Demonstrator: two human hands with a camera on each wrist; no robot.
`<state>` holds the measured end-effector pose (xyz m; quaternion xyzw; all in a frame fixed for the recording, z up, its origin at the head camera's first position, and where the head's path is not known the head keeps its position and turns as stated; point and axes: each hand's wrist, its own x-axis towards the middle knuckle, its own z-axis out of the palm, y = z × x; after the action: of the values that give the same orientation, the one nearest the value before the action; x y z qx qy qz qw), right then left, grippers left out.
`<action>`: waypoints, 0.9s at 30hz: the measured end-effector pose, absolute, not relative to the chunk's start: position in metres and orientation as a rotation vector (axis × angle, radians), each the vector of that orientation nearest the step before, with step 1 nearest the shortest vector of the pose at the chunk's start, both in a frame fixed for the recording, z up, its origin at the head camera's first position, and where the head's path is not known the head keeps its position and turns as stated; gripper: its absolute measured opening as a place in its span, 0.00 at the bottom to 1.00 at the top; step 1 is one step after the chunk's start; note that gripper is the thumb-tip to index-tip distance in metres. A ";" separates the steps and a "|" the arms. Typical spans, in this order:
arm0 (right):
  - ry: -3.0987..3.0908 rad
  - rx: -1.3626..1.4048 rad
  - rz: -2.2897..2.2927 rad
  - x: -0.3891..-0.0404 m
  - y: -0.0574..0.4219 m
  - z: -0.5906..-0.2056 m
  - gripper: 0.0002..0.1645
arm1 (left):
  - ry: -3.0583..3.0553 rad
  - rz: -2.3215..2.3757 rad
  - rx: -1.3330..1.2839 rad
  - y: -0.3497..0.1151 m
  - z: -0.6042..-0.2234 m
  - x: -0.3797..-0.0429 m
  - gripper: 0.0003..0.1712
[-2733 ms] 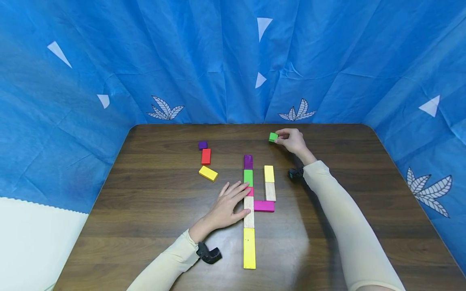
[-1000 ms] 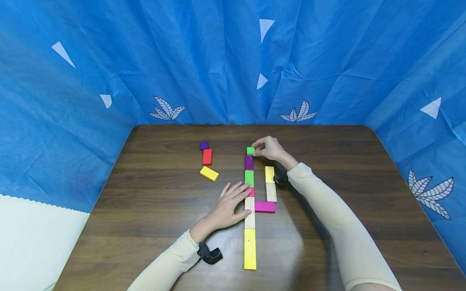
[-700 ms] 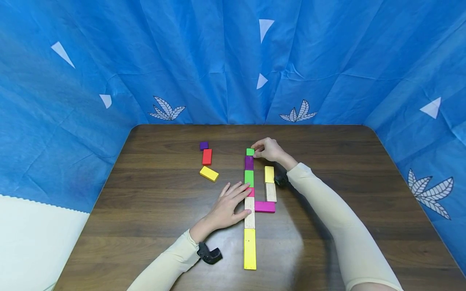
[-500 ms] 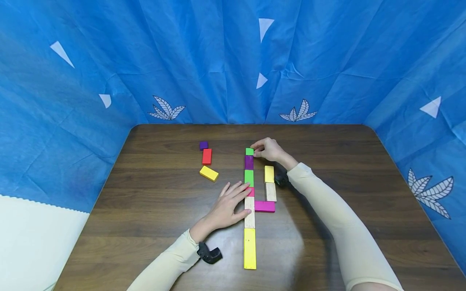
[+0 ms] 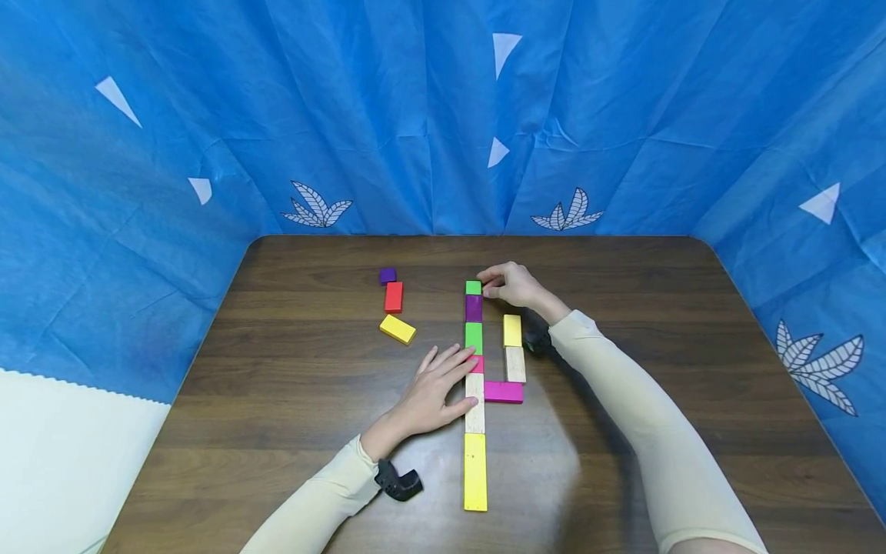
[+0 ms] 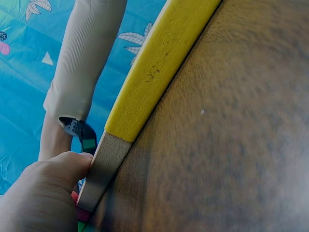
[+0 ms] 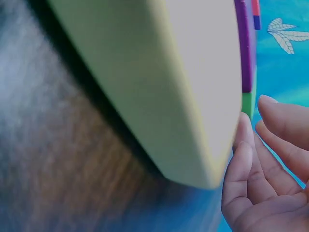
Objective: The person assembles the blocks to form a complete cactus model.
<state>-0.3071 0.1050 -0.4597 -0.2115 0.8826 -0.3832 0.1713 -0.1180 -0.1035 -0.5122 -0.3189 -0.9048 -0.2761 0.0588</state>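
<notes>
A column of wooden blocks runs down the middle of the table in the head view. From the far end come a small green block, a purple block, a longer green block, a pink block, plain wood and a long yellow block. My left hand rests with spread fingers on the pink and plain wood part. My right hand is beside the small green block, fingertips at its right side. The right wrist view shows the thumb and fingers loosely bent, pinching nothing.
Right of the column, a magenta block meets the plain wood; a wood block and a yellow block extend beyond it. Loose purple, red and yellow blocks lie at left. A blue curtain hangs behind.
My right hand carried the small green block left from the far right side to the column's far end, where it lies against the purple block. My left hand has stayed put.
</notes>
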 end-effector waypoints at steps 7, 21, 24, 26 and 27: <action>2.542 -0.569 -1.157 -0.301 0.120 -0.453 0.26 | -2.741 -0.843 -0.968 -0.103 -0.512 -0.118 0.37; 2.699 -0.661 -1.231 -0.252 0.155 -0.450 0.28 | -2.731 -0.820 -0.969 -0.103 -0.514 -0.119 0.37; 2.730 -0.691 -1.175 -0.240 0.159 -0.450 0.29 | -2.726 -0.828 -0.971 -0.103 -0.514 -0.119 0.37; 2.747 -0.710 -1.140 -0.232 0.161 -0.450 0.30 | -2.723 -0.832 -0.970 -0.103 -0.513 -0.119 0.37; 2.754 -0.721 -1.126 -0.228 0.162 -0.451 0.30 | -2.723 -0.831 -0.971 -0.103 -0.513 -0.119 0.36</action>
<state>-0.2284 0.1621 -0.4506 -0.2354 0.8988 -0.3676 0.0401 -0.1189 -0.1030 -0.5135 -0.3221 -0.9032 -0.2757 0.0669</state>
